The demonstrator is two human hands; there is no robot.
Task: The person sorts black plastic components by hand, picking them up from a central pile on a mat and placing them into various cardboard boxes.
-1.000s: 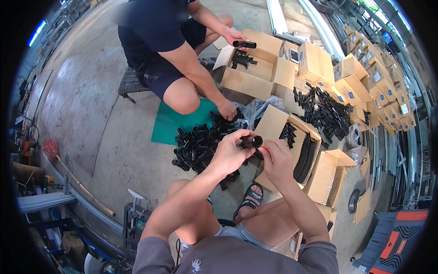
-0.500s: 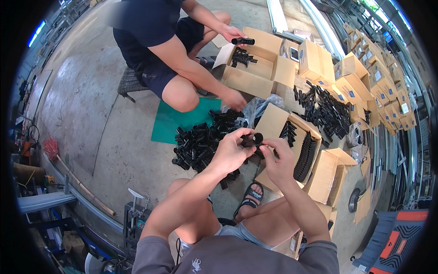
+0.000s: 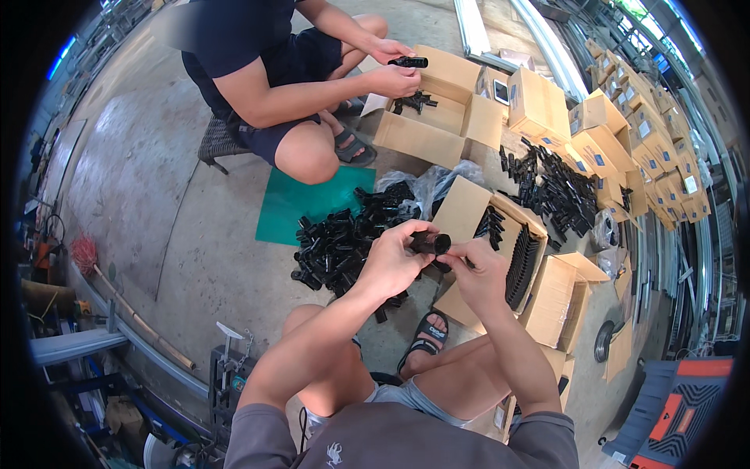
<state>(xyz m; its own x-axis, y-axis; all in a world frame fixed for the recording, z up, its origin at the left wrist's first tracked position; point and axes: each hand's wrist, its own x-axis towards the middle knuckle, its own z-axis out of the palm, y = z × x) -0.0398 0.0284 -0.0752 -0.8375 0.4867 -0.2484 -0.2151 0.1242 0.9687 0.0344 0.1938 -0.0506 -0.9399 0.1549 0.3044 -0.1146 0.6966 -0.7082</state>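
Note:
Above my knees, my left hand (image 3: 393,262) is wrapped round a short black plastic tube fitting (image 3: 432,243), its round end facing right. My right hand (image 3: 480,270) is closed in a pinch against the rim of that end; whatever lies between its fingertips is too small to make out. Just beyond my left hand spreads a heap of black tube fittings (image 3: 332,250). To the right of my hands stands an open carton (image 3: 459,211) with black fittings (image 3: 525,266) stacked in rows inside.
Across from me a seated person (image 3: 269,94) holds a similar black fitting (image 3: 408,62) over another open carton (image 3: 422,141). More black fittings (image 3: 558,191) lie at the right. An empty carton (image 3: 551,309) stands near my right knee, a toolbox (image 3: 680,414) at lower right.
The tube in my left hand has turned slightly, and my right fingers have curled tighter at its rim. The other person's lower hand has risen from the heap to the fitting they hold.

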